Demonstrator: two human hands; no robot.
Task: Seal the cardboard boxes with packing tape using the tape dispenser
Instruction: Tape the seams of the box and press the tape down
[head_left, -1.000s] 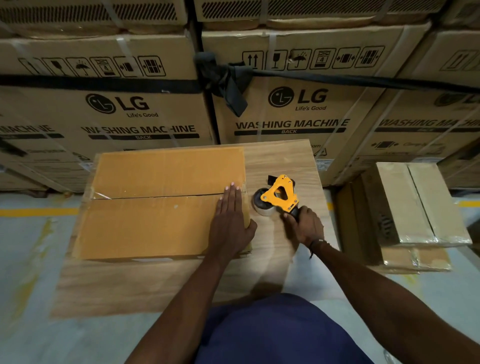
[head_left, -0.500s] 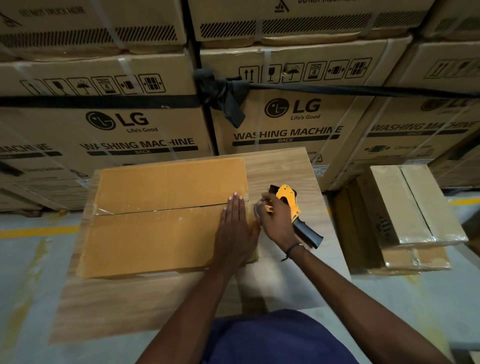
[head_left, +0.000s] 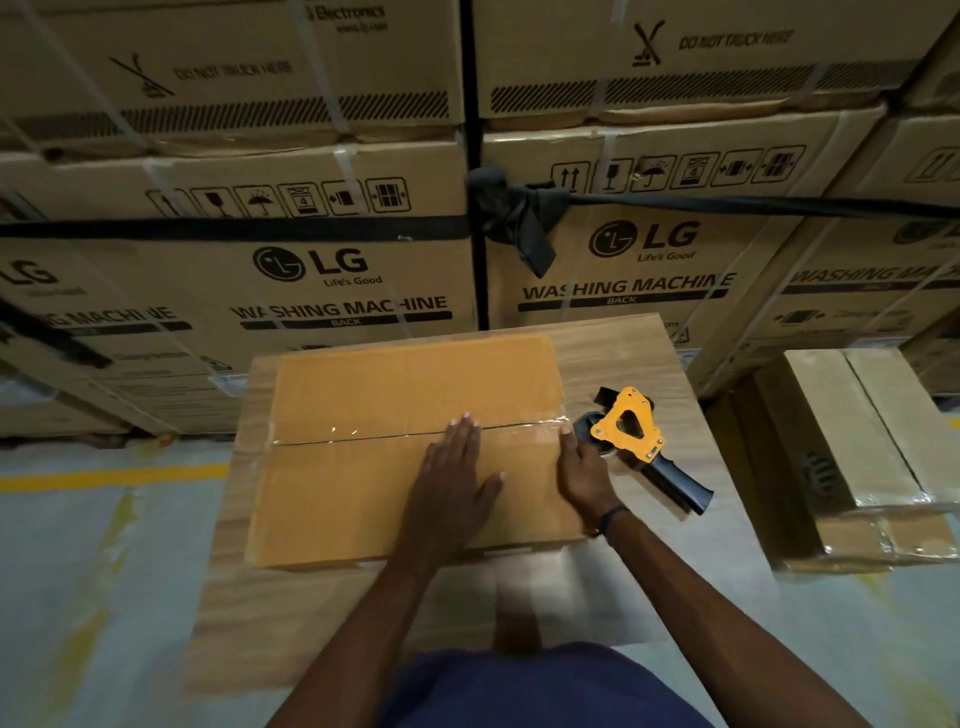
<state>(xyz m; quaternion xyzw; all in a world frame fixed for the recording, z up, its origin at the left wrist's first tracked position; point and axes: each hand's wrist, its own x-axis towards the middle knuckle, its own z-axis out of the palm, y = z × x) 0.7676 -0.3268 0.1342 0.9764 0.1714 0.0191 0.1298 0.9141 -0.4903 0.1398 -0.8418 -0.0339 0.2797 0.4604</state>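
Warehouse floor (head_left: 78, 561) fills the lower left of the frame, grey concrete with a yellow line (head_left: 114, 475) running across it at mid-left. Stacked LG washing machine cartons (head_left: 291, 270) take up the whole top half, with a black strap (head_left: 234, 227) across them knotted near the top centre.

Middle of the frame is a wood-grain table (head_left: 322, 623), and sitting on it is the cardboard box (head_left: 395, 395), flaps closed. Clear packing tape (head_left: 343, 431) runs shiny along the centre seam.

Left hand (head_left: 452, 478) lies flat on the box top just below the seam, fingers straight and together, thumb spread out to the side, not gripping anything. Right hand (head_left: 584, 470) is at the right end of the box with its fingers pointing up along that edge where the tape comes over; they look mostly straight and pressed against the box. No grip on anything that I can make out.

Just right of that hand, the tape dispenser (head_left: 631, 431) lies on the table, orange frame up, black handle pointing to the lower right, nobody holding it.

Far right of the frame, a taped brown box (head_left: 852, 447) sits on the floor beside the table.
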